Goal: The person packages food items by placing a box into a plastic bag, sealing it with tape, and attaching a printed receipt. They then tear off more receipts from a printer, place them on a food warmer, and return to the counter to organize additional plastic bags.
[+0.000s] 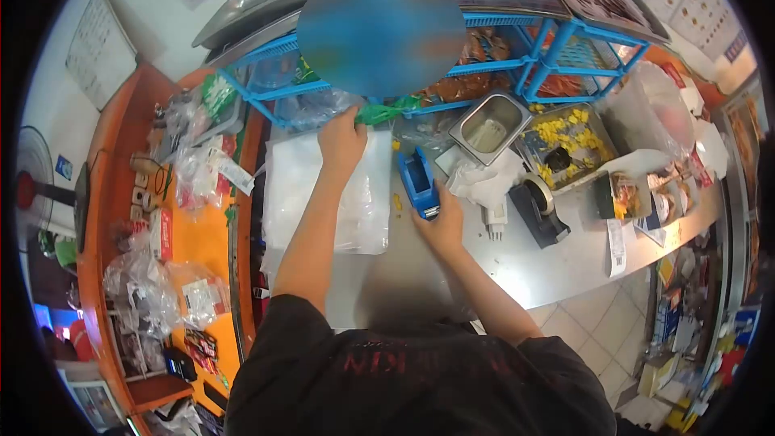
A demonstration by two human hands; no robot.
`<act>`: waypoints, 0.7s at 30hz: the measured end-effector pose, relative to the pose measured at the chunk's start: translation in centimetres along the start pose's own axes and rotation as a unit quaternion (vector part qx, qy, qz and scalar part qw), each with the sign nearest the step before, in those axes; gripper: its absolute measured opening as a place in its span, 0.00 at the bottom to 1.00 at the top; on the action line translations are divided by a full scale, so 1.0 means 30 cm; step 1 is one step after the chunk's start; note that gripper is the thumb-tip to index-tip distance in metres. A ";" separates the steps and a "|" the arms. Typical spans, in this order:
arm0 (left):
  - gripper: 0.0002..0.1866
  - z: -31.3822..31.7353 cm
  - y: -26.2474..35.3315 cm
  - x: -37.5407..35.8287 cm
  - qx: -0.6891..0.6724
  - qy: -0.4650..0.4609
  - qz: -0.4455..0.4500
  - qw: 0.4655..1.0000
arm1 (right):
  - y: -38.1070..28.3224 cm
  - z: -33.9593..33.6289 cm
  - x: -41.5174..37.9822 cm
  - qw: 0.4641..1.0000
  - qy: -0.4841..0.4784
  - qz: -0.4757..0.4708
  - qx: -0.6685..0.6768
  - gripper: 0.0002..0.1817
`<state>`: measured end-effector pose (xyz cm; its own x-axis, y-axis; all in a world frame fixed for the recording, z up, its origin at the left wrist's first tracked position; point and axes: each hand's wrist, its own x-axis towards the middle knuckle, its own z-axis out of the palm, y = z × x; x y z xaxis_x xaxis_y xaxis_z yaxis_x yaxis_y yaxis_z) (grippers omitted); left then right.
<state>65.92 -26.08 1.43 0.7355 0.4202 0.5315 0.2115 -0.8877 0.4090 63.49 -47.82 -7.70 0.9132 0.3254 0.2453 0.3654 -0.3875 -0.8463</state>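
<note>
My left hand (pixel 342 144) reaches to the front of the blue rack, its fingers closed on the end of a bunched green plastic bag (pixel 389 111). Beneath that forearm lies a stack of clear plastic sheets or bags (pixel 367 210). In my right hand (pixel 441 224) is a blue hollow-bodied plastic tool (pixel 416 178) with a metal piece at its near end, held low over the steel counter (pixel 404 274). Crumpled white tissue (pixel 492 178) and a black tape dispenser (pixel 539 210) sit to the right of it.
A blue rack (pixel 521 73) with bagged food lines the back. Beside it stand a steel container (pixel 488 125) and a tray (pixel 601 169) with yellow scraps. Food boxes (pixel 626 194) and a receipt (pixel 617 246) occupy the right. An orange shelf (pixel 206 250) holds plastic bags at left.
</note>
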 end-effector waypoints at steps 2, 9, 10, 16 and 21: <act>0.09 -0.033 0.036 -0.025 0.122 -0.158 -0.077 0.977 | 0.003 0.004 0.014 0.998 0.007 -0.057 -0.024 0.35; 0.30 0.333 -0.004 -0.100 0.007 -0.211 0.136 0.968 | -0.087 -0.290 -0.125 0.991 -0.030 0.053 0.119 0.30; 0.30 0.344 0.010 -0.106 0.003 -0.210 0.136 0.968 | -0.098 -0.335 -0.153 0.987 -0.046 0.088 0.124 0.30; 0.30 0.403 0.082 -0.270 0.143 -0.219 0.052 0.964 | -0.125 -0.462 -0.273 0.976 -0.047 0.172 0.124 0.27; 0.22 0.236 0.185 -0.265 -0.131 -0.308 -0.081 0.939 | -0.113 -0.459 -0.307 0.980 0.025 0.138 0.139 0.26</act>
<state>65.79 -35.67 -5.77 0.9572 0.2849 -0.0510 0.2468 -0.7114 0.6581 56.34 -61.38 -0.58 0.9807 0.1954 0.0059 0.0461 -0.2015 -0.9784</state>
